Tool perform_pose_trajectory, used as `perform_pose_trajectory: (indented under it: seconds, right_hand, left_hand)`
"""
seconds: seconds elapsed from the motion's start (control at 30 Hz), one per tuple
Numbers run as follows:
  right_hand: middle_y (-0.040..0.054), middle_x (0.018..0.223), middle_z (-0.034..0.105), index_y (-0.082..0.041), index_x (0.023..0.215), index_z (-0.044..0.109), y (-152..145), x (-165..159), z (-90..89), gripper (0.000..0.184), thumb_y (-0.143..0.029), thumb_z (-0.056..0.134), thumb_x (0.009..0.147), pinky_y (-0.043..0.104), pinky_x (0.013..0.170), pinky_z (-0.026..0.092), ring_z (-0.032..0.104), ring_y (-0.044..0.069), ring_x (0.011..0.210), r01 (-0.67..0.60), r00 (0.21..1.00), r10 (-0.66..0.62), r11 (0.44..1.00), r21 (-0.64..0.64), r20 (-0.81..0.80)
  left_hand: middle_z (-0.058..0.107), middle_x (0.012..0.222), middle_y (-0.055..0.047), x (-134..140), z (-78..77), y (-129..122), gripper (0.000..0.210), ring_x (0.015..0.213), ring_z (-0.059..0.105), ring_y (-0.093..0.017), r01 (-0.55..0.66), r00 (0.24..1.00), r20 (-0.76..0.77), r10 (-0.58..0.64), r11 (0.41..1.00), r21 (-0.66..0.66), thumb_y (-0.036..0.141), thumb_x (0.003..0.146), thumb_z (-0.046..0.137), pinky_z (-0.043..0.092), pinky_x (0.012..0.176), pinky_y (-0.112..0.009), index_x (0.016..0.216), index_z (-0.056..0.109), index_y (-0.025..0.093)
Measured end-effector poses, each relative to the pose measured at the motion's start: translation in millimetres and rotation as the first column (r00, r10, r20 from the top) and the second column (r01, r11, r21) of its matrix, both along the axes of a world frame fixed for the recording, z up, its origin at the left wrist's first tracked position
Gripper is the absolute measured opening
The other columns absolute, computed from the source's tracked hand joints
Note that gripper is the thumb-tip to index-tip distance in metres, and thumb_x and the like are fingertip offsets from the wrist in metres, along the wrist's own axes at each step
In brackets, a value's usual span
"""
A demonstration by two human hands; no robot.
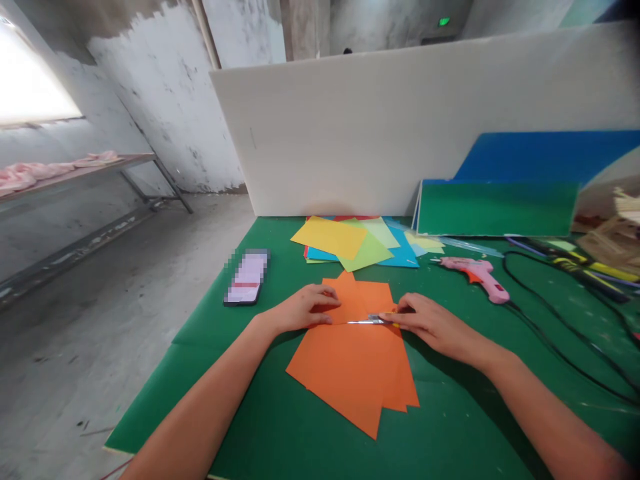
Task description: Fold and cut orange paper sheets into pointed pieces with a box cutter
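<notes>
Several overlapping sheets of orange paper (345,367) lie on the green tabletop in front of me. My left hand (305,308) rests on the upper left part of the sheets, its fingers stretched over the paper and the thumb apart from them. From the right, my right hand (430,323) grips a utility knife (374,320) with some yellow on its handle, mostly covered by the fingers. Its blade points left and lies along an edge across the upper orange sheet, close to my left fingertips. Whether the blade is inside a fold I cannot tell.
A phone (247,277) lies to the left. Coloured paper sheets (330,237) are piled beyond my hands. A pink glue gun (475,273) with a black cord and pliers (585,270) lie to the right. A white board (350,140) and a green panel (495,208) stand behind.
</notes>
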State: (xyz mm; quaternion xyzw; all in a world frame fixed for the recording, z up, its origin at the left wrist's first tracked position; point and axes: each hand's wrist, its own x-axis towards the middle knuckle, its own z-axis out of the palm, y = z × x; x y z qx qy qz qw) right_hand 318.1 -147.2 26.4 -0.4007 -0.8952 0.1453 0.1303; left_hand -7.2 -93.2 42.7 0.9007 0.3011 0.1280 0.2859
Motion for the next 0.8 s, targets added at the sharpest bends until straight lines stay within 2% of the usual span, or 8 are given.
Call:
perform_pose_trajectory:
  seconds: [0.2,0.37,0.47,0.67,0.8]
  right_hand:
    - [0.0073,0.098,0.056,-0.040,0.132,0.055,-0.6,-14.2,0.1,0.044,-0.019,0.035,0.099,0.034,0.076,0.045,0.053,0.021,0.090,-0.014,1.000,0.015,0.999,0.048,-0.013]
    - [0.0071,0.096,0.057,-0.040,0.131,0.056,0.7,-13.1,1.9,0.041,-0.021,0.036,0.100,0.032,0.073,0.045,0.053,0.020,0.088,-0.046,0.999,0.047,0.998,0.037,-0.024]
    - [0.0069,0.097,0.057,-0.041,0.132,0.055,1.0,-10.9,2.0,0.041,-0.023,0.036,0.100,0.031,0.072,0.045,0.053,0.020,0.087,-0.043,0.999,0.043,0.999,0.020,-0.020]
    - [0.0080,0.099,0.058,-0.038,0.130,0.058,0.9,-13.5,1.5,0.040,-0.024,0.035,0.100,0.032,0.074,0.046,0.054,0.021,0.089,-0.042,0.998,0.044,0.999,0.025,-0.052]
    - [0.0083,0.097,0.059,-0.037,0.129,0.059,2.4,-18.4,2.6,0.039,-0.024,0.035,0.100,0.034,0.074,0.046,0.054,0.021,0.089,-0.032,0.999,0.033,0.999,0.038,-0.029]
  left_hand:
    - [0.055,0.130,-0.009,-0.3,-1.3,1.6,0.032,0.124,0.049,-0.026,0.024,1.000,-0.010,-0.024,0.999,0.022,0.027,0.087,0.065,0.040,0.104,-0.038,0.118,0.066,0.023]
    - [0.055,0.130,-0.009,0.1,-0.1,2.8,0.033,0.123,0.050,-0.021,0.065,0.998,0.001,-0.065,0.998,0.027,0.015,0.095,0.044,0.041,0.104,-0.037,0.118,0.066,0.021]
    - [0.055,0.129,-0.009,-1.0,1.6,2.7,0.037,0.122,0.050,-0.020,0.074,0.997,0.004,-0.074,0.997,0.014,0.012,0.095,0.039,0.041,0.104,-0.037,0.119,0.065,0.021]
    - [0.051,0.136,-0.008,-4.6,5.6,3.1,0.040,0.130,0.043,-0.026,0.087,0.994,-0.062,-0.089,0.996,-0.035,0.018,0.086,0.057,0.034,0.110,-0.040,0.126,0.061,0.023]
    - [0.050,0.136,-0.008,-3.1,9.0,2.2,0.042,0.131,0.042,-0.028,0.083,0.993,-0.077,-0.087,0.995,-0.053,0.024,0.085,0.061,0.033,0.111,-0.041,0.127,0.060,0.024]
